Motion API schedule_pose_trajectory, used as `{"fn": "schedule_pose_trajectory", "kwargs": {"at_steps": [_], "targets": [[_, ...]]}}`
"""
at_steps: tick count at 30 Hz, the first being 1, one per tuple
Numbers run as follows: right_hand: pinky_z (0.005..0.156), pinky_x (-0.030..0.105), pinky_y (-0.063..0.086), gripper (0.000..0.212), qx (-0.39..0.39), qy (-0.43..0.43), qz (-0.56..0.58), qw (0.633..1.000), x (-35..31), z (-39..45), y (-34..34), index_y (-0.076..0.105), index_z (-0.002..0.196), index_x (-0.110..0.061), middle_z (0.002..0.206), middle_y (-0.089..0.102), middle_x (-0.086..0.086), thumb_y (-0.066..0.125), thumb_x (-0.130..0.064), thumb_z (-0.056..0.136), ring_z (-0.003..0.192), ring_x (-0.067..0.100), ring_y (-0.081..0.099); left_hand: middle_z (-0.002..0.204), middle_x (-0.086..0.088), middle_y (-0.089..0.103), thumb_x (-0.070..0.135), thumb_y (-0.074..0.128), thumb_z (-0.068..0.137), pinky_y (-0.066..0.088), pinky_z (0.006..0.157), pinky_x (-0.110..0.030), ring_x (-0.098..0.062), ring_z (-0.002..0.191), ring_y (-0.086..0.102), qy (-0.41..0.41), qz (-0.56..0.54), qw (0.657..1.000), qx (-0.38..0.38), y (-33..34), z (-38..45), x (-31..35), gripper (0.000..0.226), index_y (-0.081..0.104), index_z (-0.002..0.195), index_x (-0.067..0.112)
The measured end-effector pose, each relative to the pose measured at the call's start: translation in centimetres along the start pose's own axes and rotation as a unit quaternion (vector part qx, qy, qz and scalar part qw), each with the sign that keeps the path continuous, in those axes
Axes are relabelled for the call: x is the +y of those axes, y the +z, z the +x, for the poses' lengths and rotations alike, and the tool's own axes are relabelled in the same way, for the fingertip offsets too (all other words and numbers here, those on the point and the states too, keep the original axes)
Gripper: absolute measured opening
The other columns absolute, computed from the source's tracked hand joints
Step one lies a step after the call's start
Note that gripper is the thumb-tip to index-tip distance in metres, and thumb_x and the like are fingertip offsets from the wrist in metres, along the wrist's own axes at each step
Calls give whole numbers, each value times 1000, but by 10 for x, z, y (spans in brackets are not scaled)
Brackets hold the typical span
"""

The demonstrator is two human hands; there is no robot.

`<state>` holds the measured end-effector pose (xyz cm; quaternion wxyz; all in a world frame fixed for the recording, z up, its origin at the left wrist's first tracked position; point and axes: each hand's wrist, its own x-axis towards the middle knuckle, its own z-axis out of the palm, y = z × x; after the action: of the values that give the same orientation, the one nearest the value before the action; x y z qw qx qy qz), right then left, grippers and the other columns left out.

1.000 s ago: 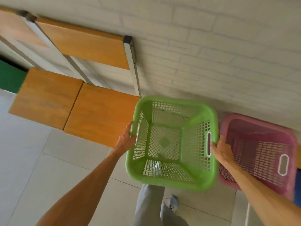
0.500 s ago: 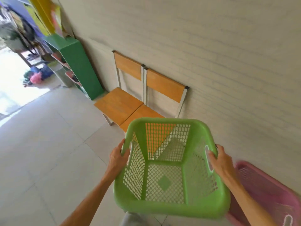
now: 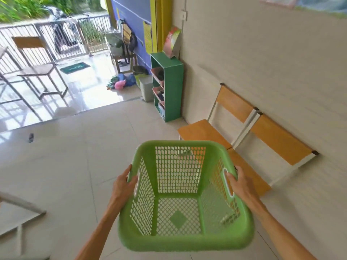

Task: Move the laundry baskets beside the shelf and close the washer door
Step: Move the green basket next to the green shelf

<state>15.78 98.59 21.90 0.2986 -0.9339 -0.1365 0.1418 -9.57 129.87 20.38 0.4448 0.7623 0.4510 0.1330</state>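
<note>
Green basket (image 3: 185, 199) held aloft at lower centre, left hand (image 3: 123, 182) and right hand (image 3: 239, 182) each curled round a handle; green shelf (image 3: 173, 91) well ahead, upper centre; nothing placed yet; washer unseen.

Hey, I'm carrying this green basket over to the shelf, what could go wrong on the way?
1. The two wooden chairs stand along the wall between you and the green shelf; the green basket could clip them.
2. The basket blocks your view of your feet, so the small dark object on the floor or a chair leg might trip you.
3. The left hand and right hand hold only the rim handles, so the basket may tilt.
</note>
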Motion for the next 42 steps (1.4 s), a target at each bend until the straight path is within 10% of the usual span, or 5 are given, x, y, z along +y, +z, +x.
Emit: {"fn": "schedule_pose_trajectory", "kwargs": {"at_steps": [6, 14, 19, 38, 42], "targets": [[34, 21, 41, 32, -13, -32, 16, 999, -135, 38, 74, 53, 120, -18, 72, 65, -3, 48, -39, 97, 52, 14, 61, 127, -17, 66, 24, 60, 94, 56, 87, -56, -41, 95, 70, 7, -12, 1000, 28, -116, 99, -15, 57, 40, 148, 25], [30, 17, 36, 35, 17, -35, 59, 997, -232, 156, 137, 51, 119, -11, 71, 62, 2, 48, -39, 98, 40, 9, 50, 124, -13, 67, 22, 60, 95, 60, 84, -47, -30, 86, 73, 88, 23, 996, 24, -158, 280, 7, 57, 40, 148, 20], [29, 14, 33, 33, 37, -19, 65, 997, -277, 265, 165, 52, 115, -9, 63, 53, -2, 46, -38, 99, 36, 6, 41, 104, -6, 71, 13, 55, 98, 57, 49, -19, -12, 57, 69, 151, 58, 987, -15, -146, 419, 37, 52, 40, 148, 14], [28, 14, 30, 33, 83, 153, 73, 982, -416, 596, 226, 57, 97, -6, 65, 58, 0, 51, -39, 95, 42, 11, 52, 104, -13, 74, 14, 66, 92, 61, 73, -40, -19, 69, 70, 216, 133, 960, -120, -77, 866, 157, 52, 50, 141, 12], [27, 15, 26, 35, 114, 227, 69, 965, -428, 640, 241, 59, 93, -3, 58, 50, -3, 51, -37, 95, 38, 9, 44, 111, -13, 72, 16, 65, 93, 57, 66, -27, -14, 68, 67, 232, 148, 941, -197, -42, 951, 187, 56, 45, 145, 14]]}}
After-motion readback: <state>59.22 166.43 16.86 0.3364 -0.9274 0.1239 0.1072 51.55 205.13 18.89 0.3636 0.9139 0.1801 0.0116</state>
